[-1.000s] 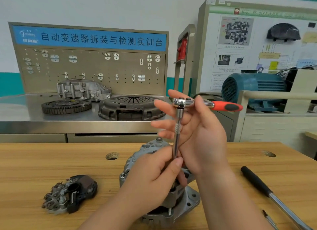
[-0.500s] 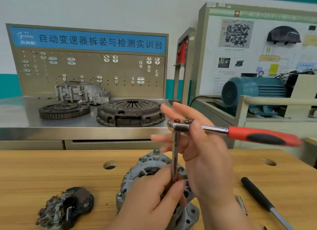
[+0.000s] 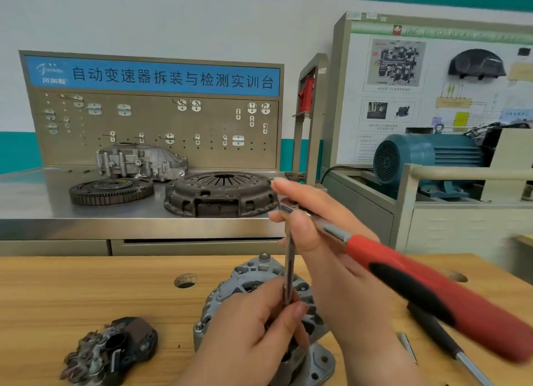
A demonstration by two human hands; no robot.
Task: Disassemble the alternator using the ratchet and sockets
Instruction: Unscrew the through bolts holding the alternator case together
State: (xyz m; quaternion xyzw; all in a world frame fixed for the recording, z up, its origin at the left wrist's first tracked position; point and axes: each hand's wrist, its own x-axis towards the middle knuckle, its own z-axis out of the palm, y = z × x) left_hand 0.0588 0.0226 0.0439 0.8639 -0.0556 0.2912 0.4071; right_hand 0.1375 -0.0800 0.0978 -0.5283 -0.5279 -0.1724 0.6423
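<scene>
The grey alternator (image 3: 253, 273) stands on the wooden bench (image 3: 86, 296), partly hidden by both hands. A steel extension bar (image 3: 289, 258) rises upright from it to the ratchet head (image 3: 287, 208). My left hand (image 3: 253, 333) pinches the bar's lower end with thumb and fingers. My right hand (image 3: 326, 241) rests over the ratchet head, thumb pressed on its side and fingers stretched out. The ratchet's red and black handle (image 3: 432, 293) sweeps toward the lower right, blurred. The socket at the bar's tip is hidden.
A removed black rectifier part (image 3: 112, 348) lies at the bench's left front. A black-handled tool (image 3: 444, 336) lies at the right. Holes (image 3: 186, 280) pierce the bench top. Behind, a steel table holds a clutch plate (image 3: 222, 192), flywheel (image 3: 111, 189) and housing; a blue motor (image 3: 427, 158) sits right.
The ratchet handle has swung from pointing right and away to pointing toward me at the lower right. The view has dropped a little closer to the alternator. My left hand stays on the bar.
</scene>
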